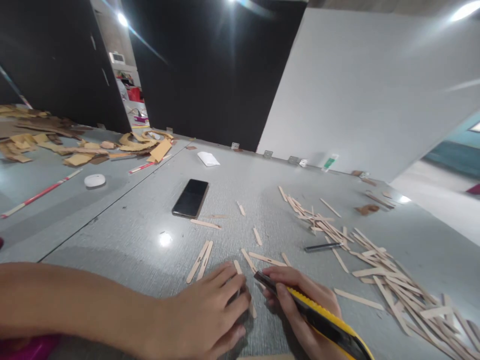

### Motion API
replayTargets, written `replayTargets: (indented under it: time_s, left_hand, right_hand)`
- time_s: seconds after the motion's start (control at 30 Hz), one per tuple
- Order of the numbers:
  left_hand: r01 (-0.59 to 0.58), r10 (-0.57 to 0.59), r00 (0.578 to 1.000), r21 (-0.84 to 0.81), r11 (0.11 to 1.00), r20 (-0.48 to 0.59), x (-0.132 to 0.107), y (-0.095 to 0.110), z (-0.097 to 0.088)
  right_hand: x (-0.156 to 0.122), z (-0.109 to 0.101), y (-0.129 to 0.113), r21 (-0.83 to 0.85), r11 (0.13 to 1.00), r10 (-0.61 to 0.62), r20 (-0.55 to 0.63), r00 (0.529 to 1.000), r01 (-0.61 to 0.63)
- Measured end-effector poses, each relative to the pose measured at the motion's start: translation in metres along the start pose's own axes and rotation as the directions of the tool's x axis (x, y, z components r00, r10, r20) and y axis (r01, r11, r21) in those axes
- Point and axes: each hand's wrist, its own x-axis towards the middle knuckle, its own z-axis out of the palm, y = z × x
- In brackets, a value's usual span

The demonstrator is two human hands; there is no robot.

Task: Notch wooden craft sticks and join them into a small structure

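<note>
My right hand (318, 292) is wrapped round a yellow and black utility knife (330, 327). The knife's dark tip points left, towards a wooden craft stick (252, 307) on the grey table. My left hand (202, 315) has its fingers bent over that stick, pressing it down; its middle is partly hidden by the fingertips. Beyond the left fingers lie a pair of craft sticks (198, 261) with small dark notches. Another notched stick (268, 259) and a few short pieces (257, 236) lie just past both hands.
A heap of craft sticks (401, 280) spreads along the right, with a dark pen-like tool (322, 247) beside it. A black phone (190, 198), a folded white paper (208, 159) and a white case (95, 181) lie farther back. Cardboard scraps (82, 150) cover the far left.
</note>
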Motion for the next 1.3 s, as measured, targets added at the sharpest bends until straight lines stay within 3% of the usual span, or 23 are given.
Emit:
replayTargets:
  time_s: [0.13,0.33,0.67,1.03,1.3]
  left_hand:
    - [0.078,-0.067,0.996,-0.209,0.975,0.056,-0.001,-0.006,-0.003]
    - [0.03,-0.012,0.997,-0.235,0.971,0.077,-0.006,-0.014,0.001]
    - [-0.039,0.057,0.994,-0.169,0.985,0.099,-0.005,-0.018,0.002]
    - [-0.07,0.078,0.993,-0.097,0.993,0.09,-0.003,-0.018,0.003]
    - [-0.095,0.093,0.995,-0.09,0.991,-0.022,-0.001,-0.02,0.009]
  right_hand:
    - [0.001,-0.002,-0.002,-0.065,0.997,-0.052,-0.03,0.998,0.05]
    - [0.0,0.0,-0.008,-0.098,0.988,-0.122,0.017,0.992,0.123]
    - [-0.001,0.009,-0.006,-0.149,0.974,-0.169,0.005,0.986,0.168]
    - [-0.002,0.009,0.001,-0.128,0.982,-0.127,0.071,0.989,0.135]
    - [0.001,0.009,0.001,-0.106,0.985,-0.124,0.117,0.985,0.137]
